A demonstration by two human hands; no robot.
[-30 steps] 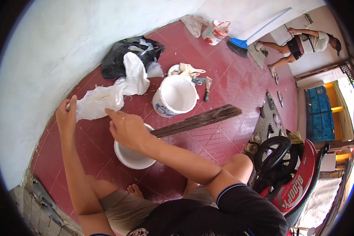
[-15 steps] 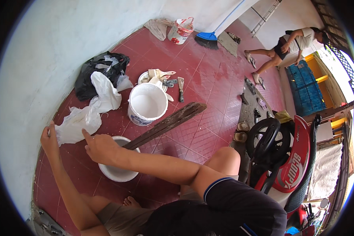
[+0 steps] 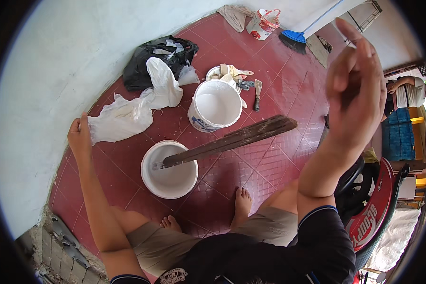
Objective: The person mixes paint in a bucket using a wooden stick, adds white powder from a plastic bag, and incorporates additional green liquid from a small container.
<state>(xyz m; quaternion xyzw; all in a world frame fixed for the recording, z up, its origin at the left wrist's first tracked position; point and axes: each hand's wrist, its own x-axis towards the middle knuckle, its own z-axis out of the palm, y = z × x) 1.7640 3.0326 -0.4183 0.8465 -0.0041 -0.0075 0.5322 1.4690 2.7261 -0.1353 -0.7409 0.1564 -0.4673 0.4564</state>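
Note:
My left hand point(image 3: 80, 137), at the far left by the wall, pinches the near end of a crumpled white plastic bag point(image 3: 123, 118) stretched over the floor. My right hand point(image 3: 357, 85) is raised high on the right, slightly blurred, its fingers loosely bent and apart with nothing visible in them. Between my feet and the bag stands a white bucket point(image 3: 187, 187) with pale residue inside. A rough wooden stick point(image 3: 232, 141) leans out of it to the right. Behind it stands a second white bucket point(image 3: 217, 105) holding white paint-like material.
Paintbrushes point(image 3: 234, 71) and a scraper point(image 3: 257, 94) lie beyond the buckets. A black plastic bag point(image 3: 142, 71) rests against the wall. Farther off are a red-and-white pail point(image 3: 262, 24), a cloth point(image 3: 234, 16) and a blue broom point(image 3: 294, 39). A red scooter point(image 3: 371, 213) stands at right; another person point(image 3: 409, 92) is behind.
My right hand has swung from beside the white plastic bag up to the far right. My left hand keeps the bag's end. The view has shifted, and the other person has moved farther right.

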